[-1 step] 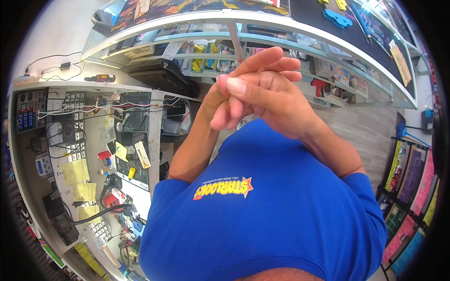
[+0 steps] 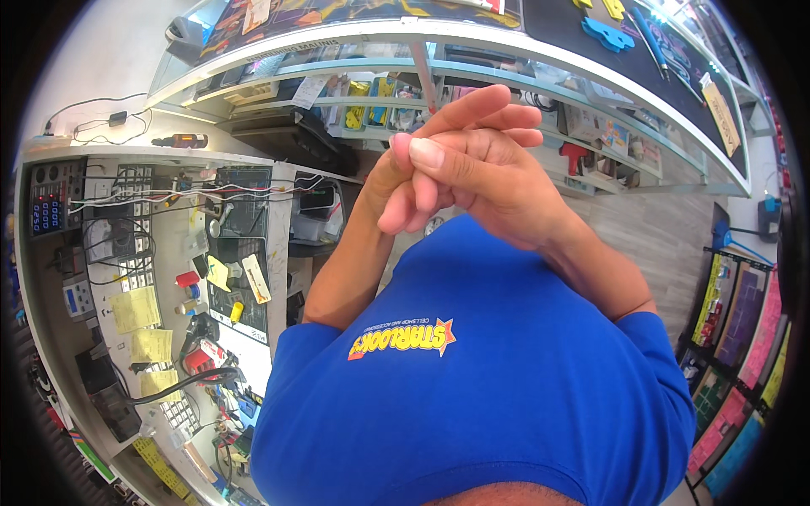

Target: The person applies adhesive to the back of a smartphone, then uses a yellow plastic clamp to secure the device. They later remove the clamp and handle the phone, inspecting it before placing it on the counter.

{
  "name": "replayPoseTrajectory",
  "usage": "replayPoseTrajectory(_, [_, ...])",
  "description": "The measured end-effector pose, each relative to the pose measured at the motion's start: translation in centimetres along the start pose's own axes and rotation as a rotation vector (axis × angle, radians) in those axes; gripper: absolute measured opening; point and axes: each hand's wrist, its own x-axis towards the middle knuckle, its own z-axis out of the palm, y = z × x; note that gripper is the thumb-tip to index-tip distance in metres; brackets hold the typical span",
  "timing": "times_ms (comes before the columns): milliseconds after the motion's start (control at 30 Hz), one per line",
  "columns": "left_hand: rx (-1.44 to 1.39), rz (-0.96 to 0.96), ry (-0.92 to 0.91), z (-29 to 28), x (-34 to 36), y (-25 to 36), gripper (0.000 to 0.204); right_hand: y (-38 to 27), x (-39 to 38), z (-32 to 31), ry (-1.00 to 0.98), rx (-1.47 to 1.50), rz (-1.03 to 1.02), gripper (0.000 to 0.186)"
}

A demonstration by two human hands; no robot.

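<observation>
"Room, grey floor (image 2: 662,223): nearest entry?"

"Blue shirt (image 2: 472,379), one, printed. Before it: right hand (image 2: 506,177), curled around left hand (image 2: 381,179); left fingers extended, released."

"Farther?"

"Leftward, desk (image 2: 277,253): yellow notes (image 2: 135,310), black instrument with lit digits (image 2: 51,212). Beyond hands: glass display case (image 2: 396,32), stocked shelves."

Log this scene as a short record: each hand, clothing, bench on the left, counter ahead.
left hand: clasped with the other, some fingers extended
right hand: closed around part of the left hand
held object: none visible
clothing: blue shirt
bench on left: workbench with yellow paper notes and a device with a lit display
counter ahead: glass counter with a blue plastic piece on top
</observation>
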Motion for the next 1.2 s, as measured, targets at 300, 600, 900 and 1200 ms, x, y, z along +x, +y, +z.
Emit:
replayPoseTrajectory(300, [0.049, -0.086, 0.116, 2.0, 0.1, 2.3, 0.106, 0.2, 0.6, -0.2, -0.031, -0.039, 0.024, 0.043])
replayPoseTrajectory(600, [0.050, -0.156, 0.129, 0.8, -0.4, 2.7, 0.119, 0.8, 1.2, 0.4, 0.025, -0.044, -0.004, 0.044])
replayPoseTrajectory(900, [0.056, -0.108, 0.101, 1.1, 0.3, 3.3, 0.105, 0.0, 1.1, -0.4, 0.086, -0.092, -0.107, 0.035])
replayPoseTrajectory(1200, [-0.336, -0.101, 0.116, 1.9, 0.6, 4.5, 0.084, -2.5, 1.3, -0.2, 0.195, -0.549, -0.324, 0.029])
